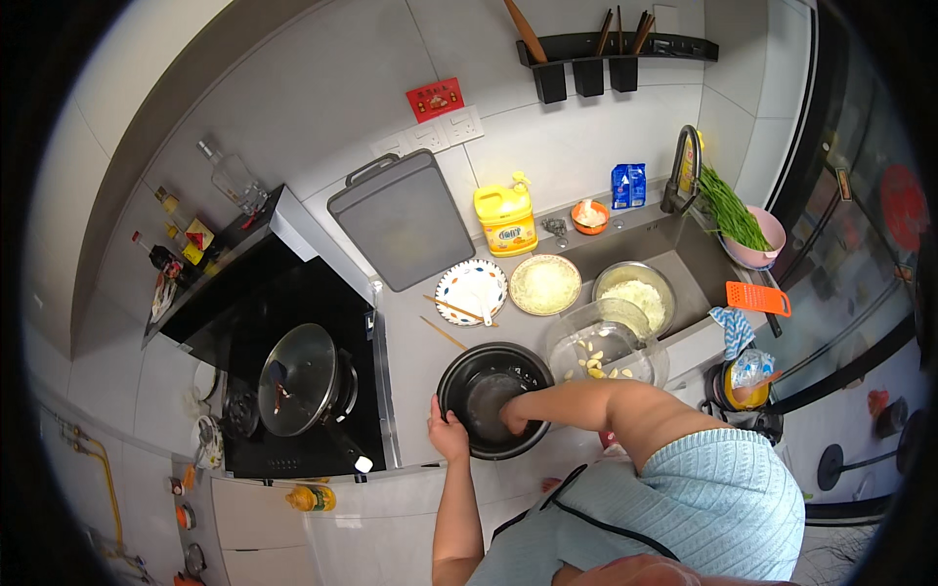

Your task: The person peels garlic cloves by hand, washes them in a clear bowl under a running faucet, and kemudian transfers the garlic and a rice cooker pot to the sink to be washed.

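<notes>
A round black pot (454,399) stands near the counter's front edge with cloudy liquid (487,403) in it. My left hand (448,434) holds its left side at the rim. Inside the pot is my right hand (514,417), its fingertips hidden in the liquid, so what they hold cannot be seen. Just right of the pot, a clear plastic container (560,340) has several pale yellow pieces (595,360), like garlic cloves, in it. Behind it are a plate of pale shreds (544,284) and a steel bowl (668,293) with white, crumbly contents at the sink.
A patterned plate (458,282) bears chopsticks (451,306) and a white spoon (485,311). To the left, a lidded wok (299,381) sits on the black cooktop (249,458). A yellow jug (506,220) and grey tray (403,220) stand by the wall; an orange grater (758,298) lies beside the sink.
</notes>
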A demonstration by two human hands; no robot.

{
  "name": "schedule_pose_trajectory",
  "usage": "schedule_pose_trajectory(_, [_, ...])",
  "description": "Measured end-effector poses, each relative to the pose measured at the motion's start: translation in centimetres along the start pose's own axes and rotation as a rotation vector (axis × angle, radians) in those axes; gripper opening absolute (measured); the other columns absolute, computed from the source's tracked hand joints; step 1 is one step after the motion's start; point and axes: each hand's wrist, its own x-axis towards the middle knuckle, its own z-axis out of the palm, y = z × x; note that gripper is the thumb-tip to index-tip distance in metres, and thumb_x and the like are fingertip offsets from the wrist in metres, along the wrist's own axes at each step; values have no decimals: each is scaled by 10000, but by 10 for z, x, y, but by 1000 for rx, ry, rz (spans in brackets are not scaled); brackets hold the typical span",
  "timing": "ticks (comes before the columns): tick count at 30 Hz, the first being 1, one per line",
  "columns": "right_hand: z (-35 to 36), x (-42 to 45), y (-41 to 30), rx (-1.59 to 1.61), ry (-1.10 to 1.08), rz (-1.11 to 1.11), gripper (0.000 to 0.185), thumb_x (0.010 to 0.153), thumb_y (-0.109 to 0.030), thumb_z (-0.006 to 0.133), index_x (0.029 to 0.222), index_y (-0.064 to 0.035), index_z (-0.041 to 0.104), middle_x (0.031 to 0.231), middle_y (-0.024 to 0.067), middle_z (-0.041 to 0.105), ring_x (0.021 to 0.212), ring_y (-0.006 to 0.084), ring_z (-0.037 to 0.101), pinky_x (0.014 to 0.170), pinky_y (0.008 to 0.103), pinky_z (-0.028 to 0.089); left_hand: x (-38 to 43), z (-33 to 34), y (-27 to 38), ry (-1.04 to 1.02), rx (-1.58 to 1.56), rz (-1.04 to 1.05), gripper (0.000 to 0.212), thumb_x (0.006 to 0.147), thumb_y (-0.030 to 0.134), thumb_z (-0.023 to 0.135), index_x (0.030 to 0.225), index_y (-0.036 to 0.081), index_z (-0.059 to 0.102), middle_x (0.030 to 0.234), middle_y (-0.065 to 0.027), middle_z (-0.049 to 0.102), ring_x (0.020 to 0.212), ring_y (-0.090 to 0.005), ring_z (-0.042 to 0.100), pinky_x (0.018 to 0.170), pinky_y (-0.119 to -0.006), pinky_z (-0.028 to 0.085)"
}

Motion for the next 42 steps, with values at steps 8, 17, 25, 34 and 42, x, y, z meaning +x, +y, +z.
schedule_pose_trajectory(8, [-35,61,-26,1390,325,219,343,769,14,548,1104,90,533,1077,195,557,845,349,620,564,436,585,0,-8,-3,-46,25,-14,534,784,35,578,1298,132,470,957,-197,597,873,-369,577,771,-419,459])
schedule_pose_trajectory(17, [-24,75,53,2373,1133,847,138,760,-66,584,842,40,618,791,179,627,605,278,627,458,360,521,1,-5,-3,-45,-39,66,554,767,10,564,1303,99,456,994,-212,595,895,-379,575,790,-424,456])
schedule_pose_trajectory(25, [-9,26,32,2698,1354,355,180,815,-14,471,972,-27,559,953,99,550,854,254,553,709,399,563,-1,-10,1,-27,-104,74,545,764,5,549,1297,76,461,1044,-228,592,929,-389,576,809,-423,456])
schedule_pose_trajectory(34, [-38,63,21,2483,873,183,142,787,-41,550,925,-49,577,890,74,561,851,238,560,761,445,524,3,-3,-13,7,-163,170,529,759,8,549,1281,46,473,1005,-235,606,886,-393,588,772,-423,465])
schedule_pose_trajectory(42, [-3,92,-19,1562,764,110,553,852,-106,494,1378,-59,329,1182,113,556,1047,252,538,882,385,436,2,-14,0,-83,-119,63,530,761,0,529,1285,33,464,1058,-244,593,931,-388,589,801,-403,466])
